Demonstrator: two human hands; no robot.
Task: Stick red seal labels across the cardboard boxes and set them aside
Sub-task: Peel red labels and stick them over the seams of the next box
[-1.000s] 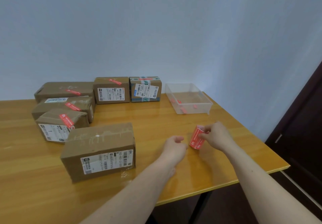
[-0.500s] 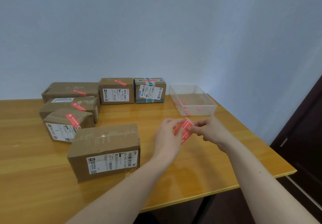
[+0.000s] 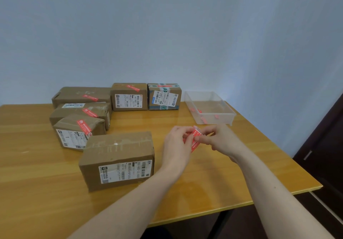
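A small stack of red seal labels (image 3: 194,140) is held above the table between both hands. My left hand (image 3: 176,146) pinches its upper left edge, and my right hand (image 3: 219,140) pinches its right side. Just left of my hands stands a plain cardboard box (image 3: 118,149) with a white shipping label on its front and no red seal on top. Behind it, several cardboard boxes (image 3: 79,125) with red seals across their tops are grouped at the back left of the table.
A clear plastic bin (image 3: 228,116) with a few red scraps inside stands at the back right. The wooden table (image 3: 222,183) ends near my right forearm; a dark door (image 3: 326,146) is beyond it. A pale wall runs behind the boxes.
My right hand lifted the red labels from low over the table up toward the middle. My left hand came over and took hold of their edge.
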